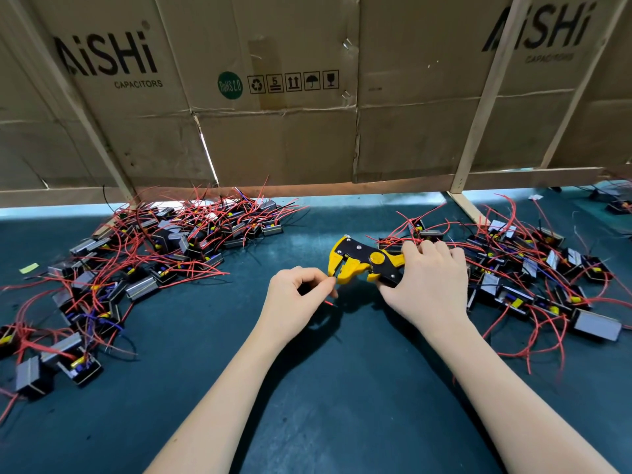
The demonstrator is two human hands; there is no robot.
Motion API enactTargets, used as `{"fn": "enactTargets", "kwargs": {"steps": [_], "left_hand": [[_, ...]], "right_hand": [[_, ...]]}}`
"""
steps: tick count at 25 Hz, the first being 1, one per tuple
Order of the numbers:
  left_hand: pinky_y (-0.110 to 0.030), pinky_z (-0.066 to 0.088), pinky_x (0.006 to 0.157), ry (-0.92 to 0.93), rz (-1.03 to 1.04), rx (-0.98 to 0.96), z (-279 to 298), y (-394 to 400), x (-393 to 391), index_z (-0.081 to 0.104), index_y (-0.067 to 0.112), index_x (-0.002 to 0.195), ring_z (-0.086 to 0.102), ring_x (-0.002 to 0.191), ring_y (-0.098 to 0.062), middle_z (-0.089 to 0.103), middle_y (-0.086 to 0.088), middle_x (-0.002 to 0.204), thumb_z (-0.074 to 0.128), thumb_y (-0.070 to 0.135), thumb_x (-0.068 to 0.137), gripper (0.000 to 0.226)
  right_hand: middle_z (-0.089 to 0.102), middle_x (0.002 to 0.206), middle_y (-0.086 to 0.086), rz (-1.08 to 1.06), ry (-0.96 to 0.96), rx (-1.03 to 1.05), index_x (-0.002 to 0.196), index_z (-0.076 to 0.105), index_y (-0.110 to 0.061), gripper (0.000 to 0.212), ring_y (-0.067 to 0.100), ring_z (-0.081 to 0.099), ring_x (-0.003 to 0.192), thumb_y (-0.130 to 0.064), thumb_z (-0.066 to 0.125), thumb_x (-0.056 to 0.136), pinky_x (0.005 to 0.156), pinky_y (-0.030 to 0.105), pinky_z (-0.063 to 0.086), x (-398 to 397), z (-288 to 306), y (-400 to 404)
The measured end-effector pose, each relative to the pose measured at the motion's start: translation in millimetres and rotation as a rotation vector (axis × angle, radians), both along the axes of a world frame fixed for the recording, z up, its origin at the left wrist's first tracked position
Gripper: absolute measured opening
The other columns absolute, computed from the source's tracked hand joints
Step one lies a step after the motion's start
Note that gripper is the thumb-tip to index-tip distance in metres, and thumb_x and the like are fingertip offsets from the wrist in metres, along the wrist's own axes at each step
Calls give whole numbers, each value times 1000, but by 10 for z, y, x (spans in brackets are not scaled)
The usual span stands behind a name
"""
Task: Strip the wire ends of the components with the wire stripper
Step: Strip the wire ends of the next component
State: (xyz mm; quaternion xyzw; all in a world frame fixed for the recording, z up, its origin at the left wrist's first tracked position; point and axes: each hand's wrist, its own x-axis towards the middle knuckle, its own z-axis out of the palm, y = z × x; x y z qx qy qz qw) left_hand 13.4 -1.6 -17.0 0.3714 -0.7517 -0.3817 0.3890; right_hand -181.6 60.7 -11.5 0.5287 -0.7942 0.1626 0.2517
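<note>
My right hand [427, 282] grips the handles of the yellow and black wire stripper [362, 261], whose jaws point left above the mat. My left hand [294, 295] pinches something small at the jaw tips, between thumb and forefinger; a short red wire end [330, 303] shows just below those fingers. What it holds is mostly hidden by the fingers. A heap of black components with red wires [147, 254] lies to the left, and another such heap [533, 271] lies to the right behind my right hand.
The dark green mat [342, 388] covers the table. A cardboard wall [273, 97] on a wooden frame [478, 107] closes off the back. A yellow scrap [29, 268] lies at the far left.
</note>
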Motion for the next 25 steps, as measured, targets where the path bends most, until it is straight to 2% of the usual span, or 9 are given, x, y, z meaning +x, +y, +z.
{"fn": "enactTargets", "kwargs": {"steps": [4,7,10,13,15,18,21,23,25], "left_hand": [[-22,40,66,-4,-50,3,6,-2,2,69,18,63,53,62,-4,63,13,60,66,17,91,28],[-21,41,66,4,-87,13,18,-3,4,67,17,63,53,65,-5,65,7,64,60,20,85,24],[-14,37,63,3,-97,10,25,4,2,67,16,62,52,62,-3,63,7,64,55,23,80,22],[-14,36,61,27,-120,16,29,-2,-3,66,13,63,50,60,-3,61,9,61,54,21,81,23],[-19,36,62,48,-135,15,26,-19,6,65,12,64,47,60,-6,58,10,60,52,21,83,25],[-17,35,63,60,-145,59,19,-61,20,65,10,67,44,63,-7,53,11,60,46,20,83,27],[-21,35,66,32,-174,152,11,-120,32,63,12,71,45,67,-9,55,8,64,45,20,76,21],[-26,37,73,-30,-197,143,-16,-154,47,62,17,73,49,73,-10,59,15,69,49,24,78,15],[-31,36,76,-62,-228,148,-22,-171,65,56,23,72,46,76,-14,55,13,72,51,28,81,11]], "right_hand": [[65,84,5,-18,-24,108,86,62,-15,52,29,59,87,-64,60,71,80,39,32,-35,52,23],[63,78,1,-17,-44,149,79,59,-19,47,27,60,84,-66,58,72,77,37,31,-40,94,36],[52,66,-3,-6,-76,208,67,48,-23,44,24,57,75,-65,57,73,72,35,28,-38,108,38],[42,63,-5,-59,-92,235,61,41,-22,52,25,49,69,-71,53,73,64,31,28,-31,120,34],[49,66,-2,-61,-88,172,66,47,-22,49,27,56,72,-70,59,72,63,31,28,-4,123,42],[64,84,7,-21,-75,13,83,62,-15,47,31,60,84,-59,68,69,75,38,33,-17,89,48],[65,91,10,-57,-88,12,92,64,-11,57,33,59,91,-63,66,69,82,41,35,-97,46,42],[65,90,9,-78,-99,-4,93,64,-11,58,33,59,91,-63,67,68,81,41,35,-143,18,37],[65,89,9,-92,-123,-43,93,64,-11,57,33,59,89,-61,68,68,79,40,34,-175,23,31]]}}
